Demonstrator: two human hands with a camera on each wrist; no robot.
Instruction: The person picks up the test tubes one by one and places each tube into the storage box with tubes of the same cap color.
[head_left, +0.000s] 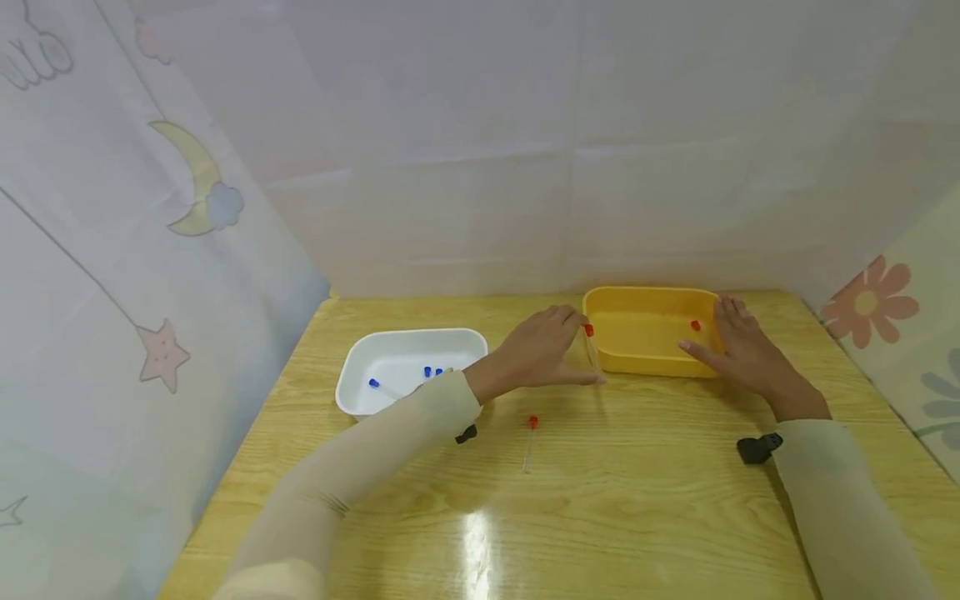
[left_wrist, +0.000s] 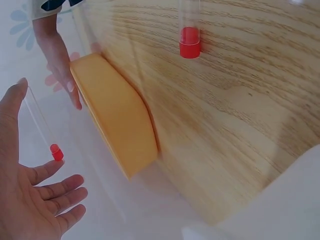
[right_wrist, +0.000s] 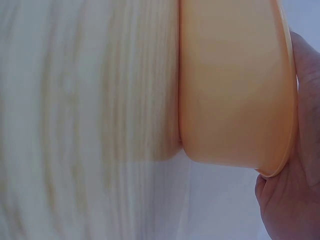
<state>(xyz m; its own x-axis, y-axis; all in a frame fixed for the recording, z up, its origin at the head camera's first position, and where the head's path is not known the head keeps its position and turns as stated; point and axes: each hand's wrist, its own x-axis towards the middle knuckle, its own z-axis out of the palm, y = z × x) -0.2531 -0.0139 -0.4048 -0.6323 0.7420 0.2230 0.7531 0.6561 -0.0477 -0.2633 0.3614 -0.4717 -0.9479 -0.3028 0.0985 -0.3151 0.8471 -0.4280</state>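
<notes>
Between thumb and index fingertip, my left hand (head_left: 542,348) holds a thin clear test tube with a red cap (left_wrist: 56,152) by its two ends; the other fingers are spread. It is at the left end of the yellow tray (head_left: 652,365). My right hand (head_left: 753,354) rests at the tray's right end, fingers extended and thumb reaching over the rim. Inside the tray a red cap (head_left: 695,325) shows. Another red-capped tube (head_left: 530,442) lies on the table in front of the left hand.
A white tray (head_left: 375,340) stands on the left, partly hidden by the left forearm, with several blue-capped tubes (head_left: 374,383) in it. The wood-grain table (head_left: 637,500) meets printed cloth walls at the back and sides.
</notes>
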